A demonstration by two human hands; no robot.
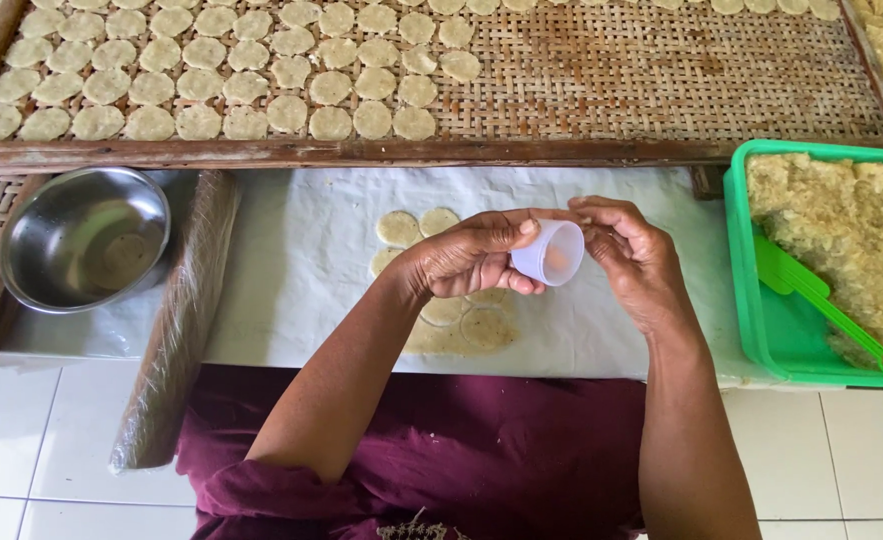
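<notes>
My left hand (461,260) holds a small translucent white plastic cup (549,253) on its side, fingers wrapped around its base. My right hand (629,252) touches the cup's rim with its fingertips. Both hands hover above a white sheet (301,260) on which a flattened patch of pale dough (461,325) lies with round discs cut in it. Two or three cut dough discs (416,226) lie just beyond my left hand.
A woven bamboo tray (661,80) at the back carries several rows of round dough discs (211,80) on its left half. A steel bowl (86,238) sits left. A plastic-wrapped rolling pin (176,320) lies beside it. A green tub (761,330) of crumbly dough with a green fork (811,295) stands right.
</notes>
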